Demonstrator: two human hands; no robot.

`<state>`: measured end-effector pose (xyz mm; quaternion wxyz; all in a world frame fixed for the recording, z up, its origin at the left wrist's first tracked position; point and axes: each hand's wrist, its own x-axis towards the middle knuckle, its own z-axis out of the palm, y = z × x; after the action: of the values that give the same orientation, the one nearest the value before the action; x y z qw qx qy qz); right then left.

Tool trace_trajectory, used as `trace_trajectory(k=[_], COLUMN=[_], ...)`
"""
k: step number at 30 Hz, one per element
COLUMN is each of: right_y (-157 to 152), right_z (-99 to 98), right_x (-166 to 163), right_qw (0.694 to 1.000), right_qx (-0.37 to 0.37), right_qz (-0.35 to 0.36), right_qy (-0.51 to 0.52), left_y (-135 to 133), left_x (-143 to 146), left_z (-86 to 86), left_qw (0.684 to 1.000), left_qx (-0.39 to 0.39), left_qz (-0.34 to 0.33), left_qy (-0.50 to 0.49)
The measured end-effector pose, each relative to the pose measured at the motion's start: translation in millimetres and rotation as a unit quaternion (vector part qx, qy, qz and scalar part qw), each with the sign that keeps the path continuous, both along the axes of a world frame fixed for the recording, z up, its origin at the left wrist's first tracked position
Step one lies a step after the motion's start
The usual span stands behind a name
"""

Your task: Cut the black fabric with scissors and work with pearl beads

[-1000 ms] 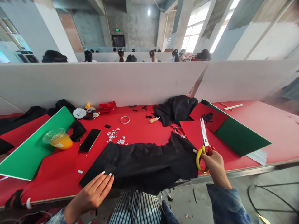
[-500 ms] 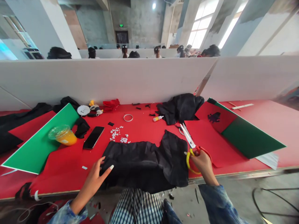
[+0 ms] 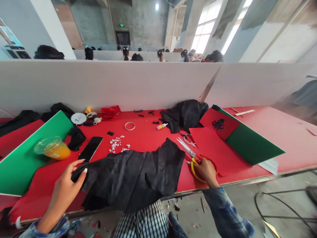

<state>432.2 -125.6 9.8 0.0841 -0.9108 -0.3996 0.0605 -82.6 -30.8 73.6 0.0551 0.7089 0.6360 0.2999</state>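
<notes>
From my seat far off, I see the two hands well apart at the near side of the red table (image 3: 148,137). The left hand (image 3: 64,187) pinches the left end of the black cloth (image 3: 128,175) between thumb and fingers. The right hand (image 3: 208,172) is closed around the handles of the scissors (image 3: 190,151), whose blades point away and to the left, a little parted. The cloth lies between the hands, crumpled, its near part drooping over the edge above the checked trousers (image 3: 142,221).

Plenty crowds this spot. I find loose beads (image 3: 115,142) right against the cloth's far side, and the phone (image 3: 91,148) just past the left fingertips. Left of that, a cup (image 3: 55,148) of orange drink sits before a green board (image 3: 58,127). A ring (image 3: 130,126) and a glue bottle (image 3: 161,126) lie farther in. Just beyond the blade tips I see a pale curved item (image 3: 190,140), too unclear to name, and behind it a dark heap (image 3: 184,114). A red sheet (image 3: 208,142) reaches close to the right hand, with a folded board (image 3: 252,145) beyond. The partition (image 3: 111,84) closes off the far side.
</notes>
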Motion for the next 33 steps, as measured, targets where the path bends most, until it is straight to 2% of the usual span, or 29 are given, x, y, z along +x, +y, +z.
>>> trace_trajectory(k=[2,4,6,8,9,11,13,15,17,19,21,23,26,28,30,31,33], right_y=[-1.2,-2.2,-3.4,-4.6,-5.0,-5.6,-6.2,-7.4,-9.9,-13.4,-16.3,-17.4,-15.2,-13.2,-12.7,-13.2,-15.6], right_z=[-1.9,-2.3,-1.2,0.7,1.4,1.6,-0.6,-4.8,-9.7,-13.3,-13.5,-9.2,2.1,7.4,7.2,4.9,-2.4], right_x=[0.9,3.0,5.3,6.4,6.4,5.7,5.3,6.9,11.3,17.8,23.9,26.0,14.6,-3.5,-25.8,-36.7,-54.3], right_qw=[1.0,0.999,0.998,0.997,0.997,0.997,0.998,0.997,0.996,0.994,0.99,0.983,0.968,0.941,0.89,0.866,0.836], right_qx=[0.008,0.023,0.043,0.062,0.067,0.068,0.068,0.072,0.078,0.072,0.055,0.033,0.045,0.068,0.054,0.034,0.003], right_qz=[-0.004,-0.015,-0.027,-0.031,-0.031,-0.025,-0.015,0.003,0.029,0.059,0.097,0.118,0.177,0.3,0.446,0.497,0.549], right_qy=[0.013,0.034,0.041,0.026,0.018,0.011,0.002,-0.015,-0.03,-0.05,-0.091,-0.137,-0.17,-0.143,-0.076,-0.039,0.017], left_y=[6.9,9.3,4.0,-11.5,-22.8,-49.6,-74.2,-88.6,-90.9,-85.9,-81.0,-80.6,-86.8,-89.9,-87.5,-83.5,-70.1], left_x=[-13.9,-17.5,-6.3,20.1,37.4,73.8,102.2,112.7,102.6,77.4,47.6,23.2,6.7,7.5,13.3,16.8,23.4], left_z=[-12.4,-20.4,-20.5,-14.5,-11.1,-7.8,-12.8,-26.2,-44.2,-61.4,-73.4,-77.6,-68.8,-53.5,-31.4,-18.4,9.6], left_qw=[0.996,0.986,0.973,0.957,0.952,0.935,0.906,0.89,0.896,0.906,0.901,0.873,0.836,0.83,0.822,0.816,0.81], left_qx=[-0.06,-0.081,-0.018,0.08,0.117,0.168,0.153,0.118,0.096,0.094,0.138,0.186,0.218,0.242,0.261,0.266,0.293], left_qz=[-0.007,-0.013,-0.012,-0.029,-0.062,-0.169,-0.284,-0.317,-0.288,-0.256,-0.273,-0.323,-0.373,-0.371,-0.372,-0.375,-0.361], left_qy=[0.06,0.144,0.23,0.277,0.275,0.261,0.274,0.305,0.325,0.323,0.308,0.313,0.34,0.341,0.344,0.35,0.358])
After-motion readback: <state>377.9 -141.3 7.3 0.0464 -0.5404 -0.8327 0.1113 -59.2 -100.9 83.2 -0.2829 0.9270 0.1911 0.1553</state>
